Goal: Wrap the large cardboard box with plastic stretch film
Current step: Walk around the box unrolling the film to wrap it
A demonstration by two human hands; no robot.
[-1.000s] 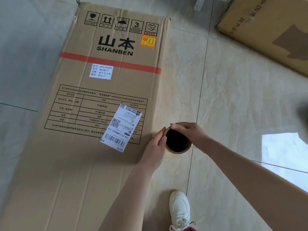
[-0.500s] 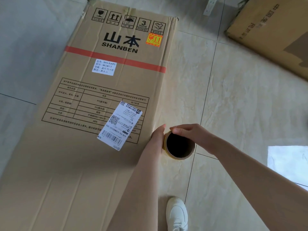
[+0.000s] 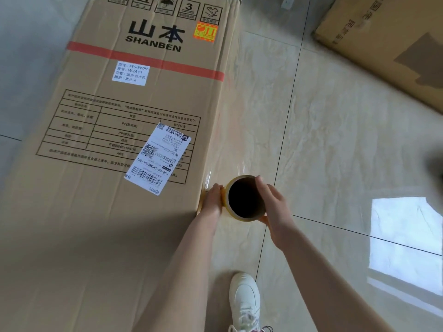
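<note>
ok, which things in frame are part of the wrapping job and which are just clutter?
In the job: large cardboard box, film roll, right hand gripping the roll, left hand against its side.
Lying about: second cardboard box, upper right; white shoe.

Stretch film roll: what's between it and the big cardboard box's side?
Only the left hand lies there, between the yellowish cardboard-core stretch film roll and the right edge of the large brown printed cardboard box. The head view shows it.
</note>
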